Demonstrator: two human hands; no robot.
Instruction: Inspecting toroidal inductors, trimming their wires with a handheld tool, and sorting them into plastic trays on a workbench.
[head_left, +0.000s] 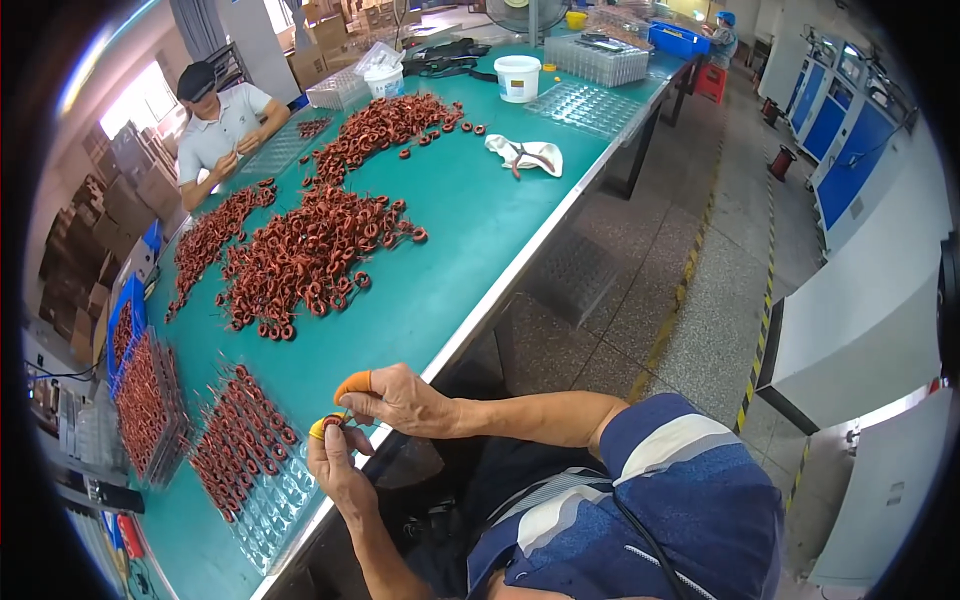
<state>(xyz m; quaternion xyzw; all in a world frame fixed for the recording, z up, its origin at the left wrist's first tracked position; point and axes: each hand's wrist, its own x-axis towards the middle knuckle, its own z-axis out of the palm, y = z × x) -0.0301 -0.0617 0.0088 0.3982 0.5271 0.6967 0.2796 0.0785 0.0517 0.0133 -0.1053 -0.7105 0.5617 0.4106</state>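
Observation:
Over the table's near edge, my left hand (pixel 340 472) pinches a small red ring-shaped wound coil (pixel 333 421) between thumb and a finger in a yellow finger cot. My right hand (pixel 412 403), with an orange cot on its index finger, meets it from the right; thumb and finger are closed on what looks like the coil's thin wire lead. Left of my hands lies a clear plastic tray (pixel 270 512), its upper part filled with rows of red coils (pixel 238 440) with leads upright. Beyond it a large heap of loose coils (pixel 300 260) spreads over the green table (pixel 460 230).
Stacked full trays (pixel 150 410) and a blue bin (pixel 125 320) stand at the left. A person (pixel 222 130) works across the table. Farther off are a white cloth with pliers (pixel 525 156), a white bucket (pixel 517 78) and clear trays (pixel 585 108). Machines (pixel 850 150) line the right.

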